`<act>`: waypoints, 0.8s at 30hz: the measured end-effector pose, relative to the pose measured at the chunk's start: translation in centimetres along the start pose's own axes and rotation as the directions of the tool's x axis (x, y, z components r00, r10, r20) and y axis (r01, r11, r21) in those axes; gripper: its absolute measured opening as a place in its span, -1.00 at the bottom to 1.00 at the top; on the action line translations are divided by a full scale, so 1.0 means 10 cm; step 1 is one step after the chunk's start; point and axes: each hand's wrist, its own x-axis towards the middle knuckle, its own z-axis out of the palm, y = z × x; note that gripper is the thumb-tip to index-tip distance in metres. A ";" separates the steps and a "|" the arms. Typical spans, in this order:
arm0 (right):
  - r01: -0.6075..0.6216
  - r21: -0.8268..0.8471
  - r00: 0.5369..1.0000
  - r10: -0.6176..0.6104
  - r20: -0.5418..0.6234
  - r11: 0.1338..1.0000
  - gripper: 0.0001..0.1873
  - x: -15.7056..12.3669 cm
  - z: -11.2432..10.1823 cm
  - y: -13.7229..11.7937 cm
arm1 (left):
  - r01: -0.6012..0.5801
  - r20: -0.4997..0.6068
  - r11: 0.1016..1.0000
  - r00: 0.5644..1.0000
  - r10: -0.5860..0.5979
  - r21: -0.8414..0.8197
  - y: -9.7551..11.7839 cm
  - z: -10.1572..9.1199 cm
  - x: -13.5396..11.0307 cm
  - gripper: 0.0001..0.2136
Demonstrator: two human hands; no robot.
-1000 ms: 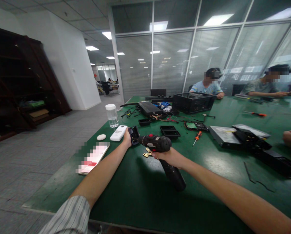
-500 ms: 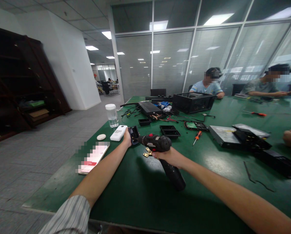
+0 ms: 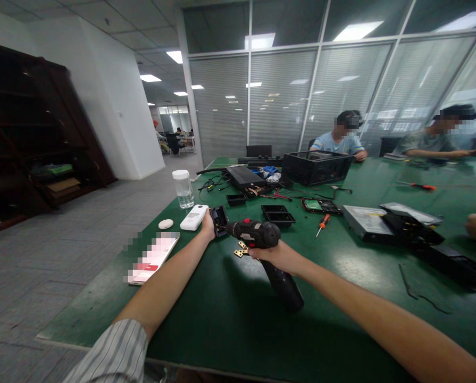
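Observation:
My left hand (image 3: pixel 208 225) is closed around a small black box-like part (image 3: pixel 219 221), its hollow side turned toward the right. My right hand (image 3: pixel 275 255) grips a black cordless drill (image 3: pixel 257 233) by the handle, with a red button on its body. The drill's nose points left and meets the black part; whether the bit touches a screw inside is too small to tell. Several small brass-coloured metal plates (image 3: pixel 241 250) lie on the green table just under the drill. Beyond it rests a black divided tray (image 3: pixel 278 215).
To the left are a white device (image 3: pixel 194 217), a round white case (image 3: pixel 166 224), a phone (image 3: pixel 158 258) and a water jar (image 3: pixel 183 189). An orange screwdriver (image 3: pixel 323 225), a circuit-board part (image 3: pixel 320 206) and a metal drive (image 3: pixel 367 222) lie right. Cables and a black chassis (image 3: pixel 316 168) stand behind. Co-workers sit beyond.
My hands, the drill and the black part stay almost exactly in place. At the right edge, another person's hand has shifted slightly to the right.

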 end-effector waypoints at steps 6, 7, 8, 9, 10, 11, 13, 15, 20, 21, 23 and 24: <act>-0.002 0.000 1.000 0.002 0.003 1.000 -0.79 0.00 -0.01 0.03 | 0.002 0.004 1.000 1.000 -0.002 -0.003 -0.01 -0.01 0.01 -0.57; 0.001 -0.001 1.000 -0.001 0.005 1.000 -0.79 0.00 -0.01 0.03 | 0.000 0.000 1.000 1.000 0.000 0.003 -0.01 -0.01 0.01 -0.57; 0.007 -0.003 1.000 -0.007 0.004 1.000 -0.79 0.00 -0.01 0.03 | -0.001 -0.004 1.000 1.000 0.001 0.006 -0.01 -0.01 0.01 -0.57; 0.011 -0.004 1.000 -0.011 0.002 1.000 -0.78 -0.01 -0.01 0.02 | -0.001 -0.010 1.000 1.000 0.001 0.006 -0.01 -0.01 0.01 -0.57; 0.011 -0.006 1.000 -0.011 -0.002 1.000 -0.78 -0.01 -0.01 0.01 | 0.000 -0.015 1.000 1.000 0.000 0.003 -0.01 -0.01 0.01 -0.58; 0.009 -0.008 1.000 -0.009 -0.005 1.000 -0.77 -0.01 -0.01 0.00 | 0.003 -0.017 1.000 1.000 -0.003 -0.002 -0.01 -0.01 0.01 -0.58; 0.003 -0.010 1.000 -0.003 -0.007 1.000 -0.77 -0.01 -0.01 -0.02 | 0.005 -0.016 1.000 1.000 -0.005 -0.009 -0.01 -0.01 0.01 -0.59; -0.003 -0.014 1.000 0.003 -0.003 1.000 -0.77 -0.02 -0.01 -0.02 | -0.001 -0.013 1.000 1.000 0.000 -0.007 -0.01 -0.01 0.01 -0.59; -0.028 0.005 1.000 0.028 -0.010 1.000 -0.74 0.00 -0.01 0.02 | -0.006 -0.005 1.000 1.000 0.006 0.006 -0.01 -0.01 0.01 -0.59; -0.031 0.007 0.999 0.031 -0.010 1.000 -0.74 0.00 -0.01 0.03 | -0.002 -0.007 1.000 1.000 0.002 0.002 -0.01 -0.01 0.01 -0.58; -0.021 0.006 1.000 0.021 -0.005 1.000 -0.77 0.01 0.00 0.05 | 0.008 -0.011 1.000 1.000 -0.008 -0.012 0.00 -0.01 0.00 -0.58; -0.015 0.008 1.000 0.015 -0.002 1.000 -0.78 0.01 0.00 0.05 | 0.013 -0.011 1.000 1.000 -0.013 -0.016 0.00 -0.01 0.00 -0.58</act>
